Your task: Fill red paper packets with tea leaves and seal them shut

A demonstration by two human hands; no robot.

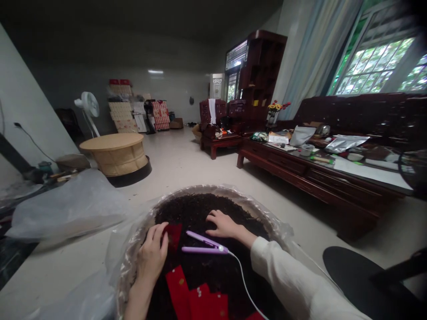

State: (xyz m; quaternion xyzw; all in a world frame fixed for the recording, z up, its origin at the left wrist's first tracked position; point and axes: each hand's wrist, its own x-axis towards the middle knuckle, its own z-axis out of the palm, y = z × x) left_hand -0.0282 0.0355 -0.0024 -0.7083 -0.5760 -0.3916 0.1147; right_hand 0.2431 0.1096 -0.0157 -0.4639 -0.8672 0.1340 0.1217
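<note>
A large round tub (pixel 125 262), lined with clear plastic, holds dark, dry, shredded leaves that look like tea (pixel 191 206). At its left side my left hand (pixel 154 249) has its thumb and fingers at the edge of a dark red packet (pixel 174 236), gripping it. My right hand (pixel 223 223) is over the leaves near the middle, fingers curved and apart, with nothing visible in them. Between my hands lies a small purple hair straightener (pixel 205 246), its two arms spread and a white cord running toward me. Several red packets (pixel 180 291) lie on the leaves nearest me.
A dark wooden coffee table (pixel 283 160) covered with bags and papers stands to the right. A round wooden drum-shaped stand (pixel 115 153) and a white fan (pixel 89 104) are at the left. Plastic sheeting (pixel 70 206) lies left of the tub. A black round base (pixel 353 271) is at right.
</note>
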